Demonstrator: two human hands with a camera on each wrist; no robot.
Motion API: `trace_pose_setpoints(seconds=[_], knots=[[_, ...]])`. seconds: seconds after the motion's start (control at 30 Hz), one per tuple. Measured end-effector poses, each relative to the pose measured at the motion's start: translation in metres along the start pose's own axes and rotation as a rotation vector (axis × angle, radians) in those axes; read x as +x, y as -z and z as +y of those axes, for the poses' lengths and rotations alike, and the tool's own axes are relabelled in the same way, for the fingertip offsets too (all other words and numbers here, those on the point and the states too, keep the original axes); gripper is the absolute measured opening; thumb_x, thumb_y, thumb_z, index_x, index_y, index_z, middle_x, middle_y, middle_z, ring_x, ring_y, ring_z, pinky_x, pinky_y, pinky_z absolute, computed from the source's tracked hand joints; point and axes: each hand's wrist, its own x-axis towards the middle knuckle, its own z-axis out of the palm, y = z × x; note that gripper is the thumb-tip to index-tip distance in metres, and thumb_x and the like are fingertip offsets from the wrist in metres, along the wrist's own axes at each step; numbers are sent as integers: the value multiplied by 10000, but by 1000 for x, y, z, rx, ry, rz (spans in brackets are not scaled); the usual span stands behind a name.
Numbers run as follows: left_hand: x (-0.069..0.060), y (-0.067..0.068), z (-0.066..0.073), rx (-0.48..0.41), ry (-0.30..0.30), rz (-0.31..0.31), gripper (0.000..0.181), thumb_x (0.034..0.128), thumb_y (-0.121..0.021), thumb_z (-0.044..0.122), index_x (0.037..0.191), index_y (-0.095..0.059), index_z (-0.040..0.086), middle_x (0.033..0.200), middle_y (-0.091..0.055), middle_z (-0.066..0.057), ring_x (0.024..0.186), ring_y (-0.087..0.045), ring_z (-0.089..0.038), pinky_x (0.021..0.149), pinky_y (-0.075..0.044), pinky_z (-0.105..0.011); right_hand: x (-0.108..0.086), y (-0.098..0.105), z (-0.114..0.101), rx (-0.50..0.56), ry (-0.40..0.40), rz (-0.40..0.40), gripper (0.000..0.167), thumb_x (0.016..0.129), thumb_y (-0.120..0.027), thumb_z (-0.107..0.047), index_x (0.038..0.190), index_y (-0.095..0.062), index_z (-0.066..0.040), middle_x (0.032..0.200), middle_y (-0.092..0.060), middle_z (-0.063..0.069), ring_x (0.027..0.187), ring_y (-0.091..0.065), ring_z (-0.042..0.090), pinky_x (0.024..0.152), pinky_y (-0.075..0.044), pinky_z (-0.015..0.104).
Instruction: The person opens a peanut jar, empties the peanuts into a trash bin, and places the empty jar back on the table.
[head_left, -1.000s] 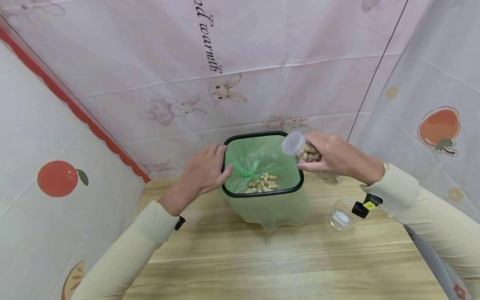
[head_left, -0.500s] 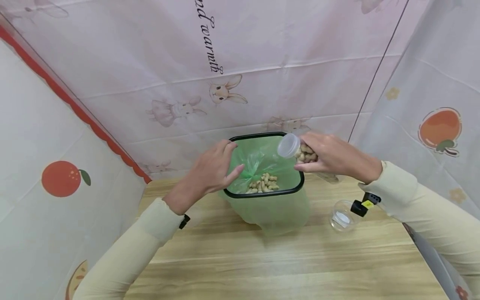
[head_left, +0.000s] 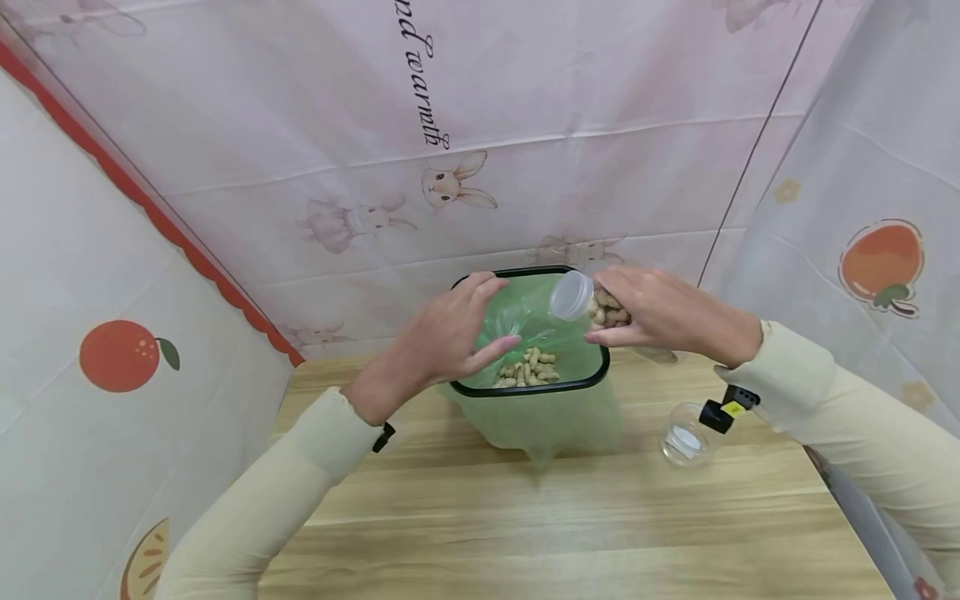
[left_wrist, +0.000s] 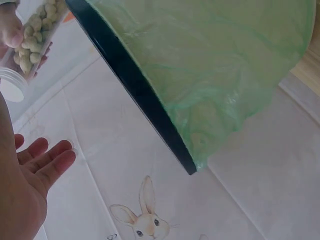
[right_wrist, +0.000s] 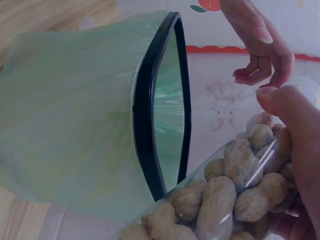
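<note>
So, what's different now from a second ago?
The left hand has come off the left edge of the green-lined bin and moved right, over its opening. The right hand has edged slightly left with the peanut jar. Bin, loose peanuts and clear tub stayed put; the jar's lid remains on.

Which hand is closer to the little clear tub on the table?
The right hand. It holds the peanut jar up beyond the tub, near the bin's right side. The left hand is farther away, over the bin's left side.
</note>
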Motion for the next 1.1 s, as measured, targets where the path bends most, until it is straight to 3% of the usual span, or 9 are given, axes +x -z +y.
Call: trace_pose_setpoints(seconds=[0.37, 0.7, 0.93, 1.1], knots=[[19, 2, 10, -19, -43, -9, 721, 991, -585, 489, 1486, -430, -11, 1428, -545, -185, 956, -659, -209, 759, -612, -357, 3, -3, 1, -16, 84, 24, 578, 841, -832, -371, 1239, -615, -13, 1029, -692, 69, 797, -575, 117, 653, -521, 311], [36, -1, 17, 11, -137, 46, 718, 1014, -549, 500, 1498, -410, -11, 1410, -553, -191, 968, -672, -220, 729, -599, -341, 7, -3, -4, -30, 98, 13, 541, 864, -813, -375, 1231, -612, -31, 1056, -702, 74, 829, -599, 128, 675, -534, 325], [43, -6, 21, 12, -183, 53, 773, 1060, -218, 610, 1500, -401, 1, 1398, -550, -188, 899, -652, -197, 670, -568, -312, 10, -5, -6, -28, 115, 16, 530, 853, -826, -360, 1202, -614, -21, 1004, -684, 60, 802, -594, 128, 662, -525, 314], [46, -11, 22, -1, -233, 77, 723, 1079, -176, 541, 1495, -391, -11, 1393, -553, -205, 1058, -660, -254, 870, -580, -360, 12, -5, -9, -32, 117, 10, 455, 869, -806, -364, 1121, -600, -47, 895, -604, 0, 734, -510, 86, 616, -459, 261]])
